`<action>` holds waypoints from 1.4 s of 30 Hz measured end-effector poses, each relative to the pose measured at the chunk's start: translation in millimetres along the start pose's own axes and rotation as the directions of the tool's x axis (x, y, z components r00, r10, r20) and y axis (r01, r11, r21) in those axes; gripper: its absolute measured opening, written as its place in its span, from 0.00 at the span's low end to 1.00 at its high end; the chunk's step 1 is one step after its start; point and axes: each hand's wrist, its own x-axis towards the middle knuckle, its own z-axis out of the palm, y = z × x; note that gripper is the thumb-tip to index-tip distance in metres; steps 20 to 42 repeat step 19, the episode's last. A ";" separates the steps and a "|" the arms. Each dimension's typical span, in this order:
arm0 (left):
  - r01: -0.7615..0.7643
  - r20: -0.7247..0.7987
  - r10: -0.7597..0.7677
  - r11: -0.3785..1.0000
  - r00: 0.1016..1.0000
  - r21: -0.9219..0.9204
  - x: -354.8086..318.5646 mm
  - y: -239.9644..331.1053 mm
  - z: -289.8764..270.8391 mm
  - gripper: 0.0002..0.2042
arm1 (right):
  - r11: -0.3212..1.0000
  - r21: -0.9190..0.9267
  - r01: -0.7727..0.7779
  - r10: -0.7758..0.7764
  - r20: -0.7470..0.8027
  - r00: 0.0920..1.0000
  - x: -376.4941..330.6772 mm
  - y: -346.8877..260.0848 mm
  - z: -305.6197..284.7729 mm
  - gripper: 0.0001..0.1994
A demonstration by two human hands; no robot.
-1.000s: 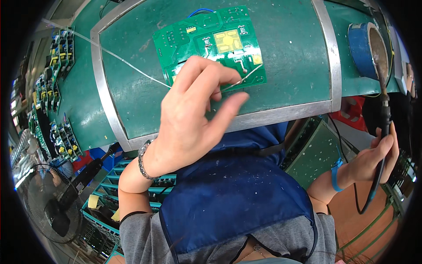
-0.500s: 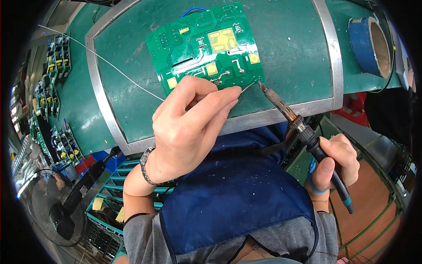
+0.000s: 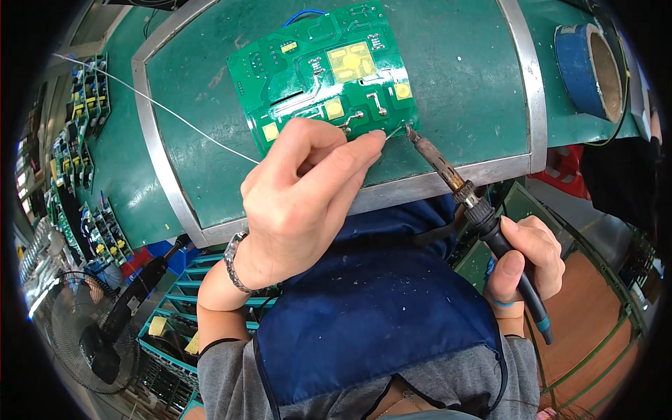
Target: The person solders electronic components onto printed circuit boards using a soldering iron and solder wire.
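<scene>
A green circuit board (image 3: 308, 77) with yellow patches and shiny solder spots lies on the green bench mat. My left hand (image 3: 301, 185) is closed over its near edge, pinching a thin solder wire (image 3: 196, 128) that trails off to the far left. The wire's short end pokes out past my fingertips toward the board's near right corner. In my right hand (image 3: 528, 259) is a soldering iron (image 3: 462, 192) with a black handle, tilted up and to the left. Its tip meets the wire's end at that corner, or nearly so.
A metal frame (image 3: 535, 105) borders the mat. At the right stands a blue tape roll (image 3: 588, 73). Several assembled boards (image 3: 91, 91) line the left side, above a black fan (image 3: 91, 329). A teal rack (image 3: 164, 343) sits at my left, a red stool (image 3: 562, 175) beyond the bench's right edge.
The iron's tip has shifted slightly left along the board's near edge, my right hand moving with it. The board has slid a little left. My left hand keeps its pinch.
</scene>
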 end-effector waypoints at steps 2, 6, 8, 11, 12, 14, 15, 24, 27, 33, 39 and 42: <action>0.015 -0.035 -0.015 1.000 0.999 0.000 -0.6 -1.8 -0.4 0.13 | 1.000 0.002 0.007 -0.007 -0.002 1.000 -0.4 -0.6 -0.7 0.11; 0.077 -0.044 -0.078 0.997 0.996 -0.021 0.4 1.2 -2.6 0.13 | 1.000 -0.017 -0.016 0.015 -0.013 1.000 -2.8 -2.5 -8.8 0.14; 0.079 -0.041 -0.080 0.997 0.996 -0.024 0.2 2.3 -3.9 0.12 | 0.997 -0.046 -0.054 0.052 -0.059 0.997 0.2 -8.2 -14.8 0.17; 0.062 -0.040 -0.062 0.998 0.997 -0.019 0.0 1.6 -3.5 0.11 | 0.998 -0.066 -0.008 0.005 -0.039 0.999 15.9 -3.1 -19.9 0.17; 0.064 -0.044 -0.065 0.998 0.997 -0.019 -0.4 1.0 -2.9 0.11 | 0.999 -0.034 -0.003 0.004 0.004 1.000 20.7 -1.3 -24.0 0.16; 0.054 -0.048 -0.055 0.998 0.997 -0.029 0.2 0.0 -1.4 0.11 | 0.998 -0.054 0.029 -0.025 0.071 0.997 33.2 -2.1 -28.1 0.15; 0.057 -0.052 -0.059 0.998 0.997 -0.030 0.1 -0.4 -0.8 0.11 | 0.996 -0.072 0.060 -0.050 0.134 0.990 38.2 -2.5 -29.6 0.15; 0.053 -0.048 -0.054 0.998 0.997 -0.039 0.3 -0.5 0.1 0.11 | 0.999 -0.047 -0.022 0.029 0.138 0.990 38.6 -2.3 -33.2 0.16; 0.053 -0.048 -0.054 0.998 0.997 -0.039 0.3 -0.5 0.1 0.11 | 0.999 -0.047 -0.022 0.029 0.138 0.990 38.6 -2.3 -33.2 0.16; 0.053 -0.048 -0.054 0.998 0.997 -0.039 0.3 -0.5 0.1 0.11 | 0.999 -0.047 -0.022 0.029 0.138 0.990 38.6 -2.3 -33.2 0.16; 0.053 -0.048 -0.054 0.998 0.997 -0.039 0.3 -0.5 0.1 0.11 | 0.999 -0.047 -0.022 0.029 0.138 0.990 38.6 -2.3 -33.2 0.16; 0.053 -0.048 -0.054 0.998 0.997 -0.039 0.3 -0.5 0.1 0.11 | 0.999 -0.047 -0.022 0.029 0.138 0.990 38.6 -2.3 -33.2 0.16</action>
